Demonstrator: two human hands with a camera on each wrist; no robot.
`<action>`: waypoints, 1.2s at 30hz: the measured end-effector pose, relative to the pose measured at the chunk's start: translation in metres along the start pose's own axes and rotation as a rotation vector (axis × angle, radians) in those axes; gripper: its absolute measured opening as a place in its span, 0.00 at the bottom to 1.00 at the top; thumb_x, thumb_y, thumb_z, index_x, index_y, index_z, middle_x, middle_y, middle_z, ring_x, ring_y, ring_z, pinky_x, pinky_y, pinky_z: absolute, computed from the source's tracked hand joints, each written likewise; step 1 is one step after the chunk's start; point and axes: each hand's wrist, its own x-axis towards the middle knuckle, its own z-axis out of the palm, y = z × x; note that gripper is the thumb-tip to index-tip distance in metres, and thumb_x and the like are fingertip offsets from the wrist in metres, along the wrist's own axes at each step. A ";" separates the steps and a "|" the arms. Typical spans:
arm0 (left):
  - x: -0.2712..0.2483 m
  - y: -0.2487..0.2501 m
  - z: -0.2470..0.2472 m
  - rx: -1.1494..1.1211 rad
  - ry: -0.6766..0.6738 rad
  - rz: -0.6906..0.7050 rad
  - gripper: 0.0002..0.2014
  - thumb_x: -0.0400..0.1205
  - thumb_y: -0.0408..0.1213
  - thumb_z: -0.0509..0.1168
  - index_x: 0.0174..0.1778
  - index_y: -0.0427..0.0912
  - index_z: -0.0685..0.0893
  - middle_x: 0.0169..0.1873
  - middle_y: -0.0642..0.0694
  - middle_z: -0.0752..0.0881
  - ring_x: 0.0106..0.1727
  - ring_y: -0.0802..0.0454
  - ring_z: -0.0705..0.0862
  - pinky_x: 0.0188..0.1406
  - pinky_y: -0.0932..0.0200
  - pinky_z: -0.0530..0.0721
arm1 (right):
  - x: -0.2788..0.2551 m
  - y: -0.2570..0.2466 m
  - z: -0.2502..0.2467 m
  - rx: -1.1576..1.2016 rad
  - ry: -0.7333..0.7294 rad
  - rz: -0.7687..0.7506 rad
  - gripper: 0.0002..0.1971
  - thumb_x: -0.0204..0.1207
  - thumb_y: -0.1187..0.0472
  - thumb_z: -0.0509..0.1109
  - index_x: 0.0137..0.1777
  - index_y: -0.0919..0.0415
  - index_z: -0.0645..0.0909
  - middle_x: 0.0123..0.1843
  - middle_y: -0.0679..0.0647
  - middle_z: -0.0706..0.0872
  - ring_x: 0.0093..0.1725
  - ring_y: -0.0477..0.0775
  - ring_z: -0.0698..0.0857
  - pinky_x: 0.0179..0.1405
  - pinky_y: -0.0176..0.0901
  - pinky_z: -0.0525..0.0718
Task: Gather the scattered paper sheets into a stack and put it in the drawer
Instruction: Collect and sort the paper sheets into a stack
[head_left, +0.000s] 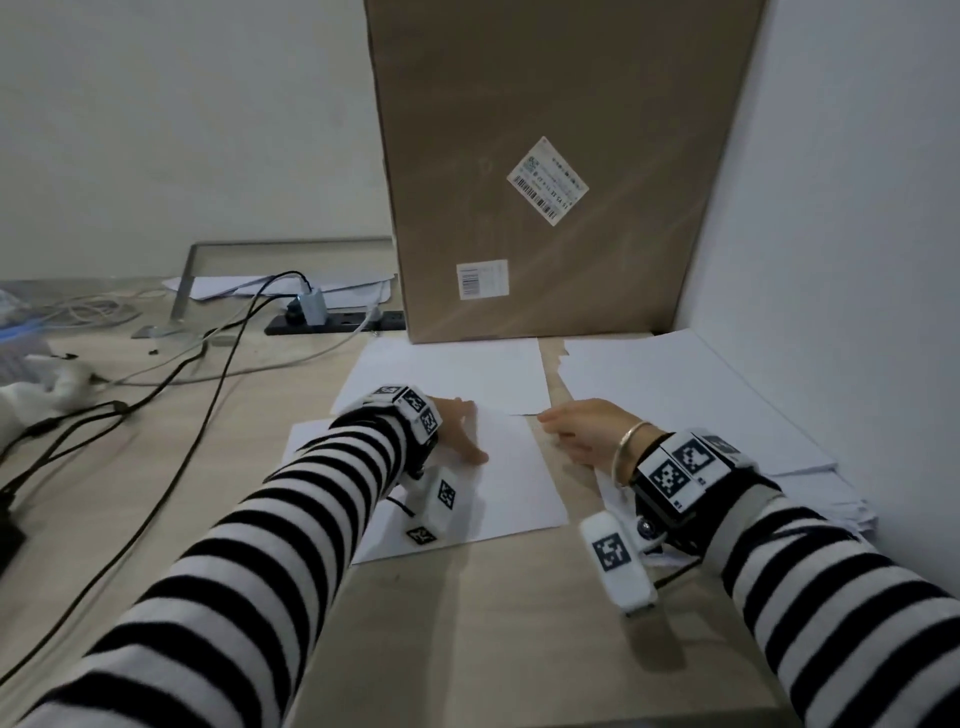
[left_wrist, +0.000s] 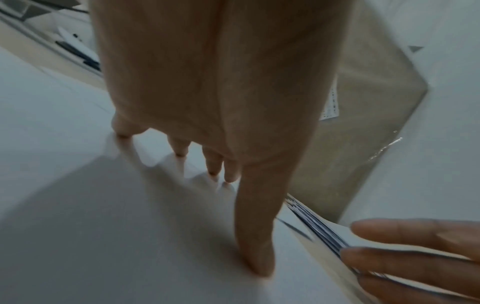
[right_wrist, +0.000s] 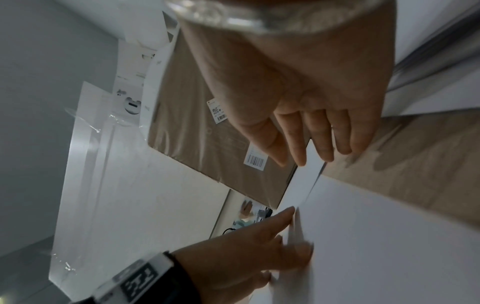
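Several white paper sheets lie on the wooden desk (head_left: 467, 623). My left hand (head_left: 462, 431) (left_wrist: 228, 168) presses flat on the nearest sheet (head_left: 509, 483), fingers and thumb straight. Just to its right, my right hand (head_left: 566, 426) (right_wrist: 311, 133) reaches with straight fingers to that sheet's far right corner, where the edge is slightly lifted. Another sheet (head_left: 457, 369) lies behind, partly under the near one. A loose pile of sheets (head_left: 691, 405) lies along the right wall. In the left wrist view the right hand's fingers (left_wrist: 402, 263) touch fanned paper edges. No drawer is in view.
A tall cardboard box (head_left: 545, 171) stands against the wall right behind the sheets. To the left lie a black power strip (head_left: 332, 319) with a plugged adapter, several cables (head_left: 208, 364) and a metal stand (head_left: 182, 291). A white wall (head_left: 857, 208) bounds the right side.
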 end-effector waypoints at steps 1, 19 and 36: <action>-0.007 -0.004 0.003 0.002 0.026 0.024 0.42 0.78 0.55 0.69 0.82 0.42 0.58 0.81 0.46 0.63 0.81 0.47 0.63 0.81 0.52 0.58 | 0.000 -0.001 -0.001 0.007 0.007 -0.020 0.08 0.78 0.68 0.67 0.54 0.60 0.85 0.38 0.53 0.80 0.40 0.50 0.79 0.48 0.42 0.82; -0.160 -0.060 0.070 0.094 0.080 -0.285 0.40 0.75 0.64 0.65 0.79 0.46 0.66 0.75 0.39 0.63 0.75 0.38 0.67 0.73 0.45 0.69 | -0.086 0.003 0.044 -1.191 -0.295 -0.081 0.31 0.81 0.47 0.62 0.80 0.62 0.63 0.81 0.54 0.66 0.79 0.56 0.66 0.80 0.54 0.61; -0.175 -0.062 0.081 -0.627 0.365 -0.465 0.16 0.85 0.33 0.57 0.31 0.37 0.68 0.33 0.46 0.72 0.30 0.54 0.69 0.34 0.59 0.71 | -0.115 0.004 0.046 -1.054 -0.191 -0.173 0.28 0.82 0.54 0.62 0.81 0.56 0.62 0.83 0.52 0.61 0.81 0.54 0.62 0.79 0.46 0.60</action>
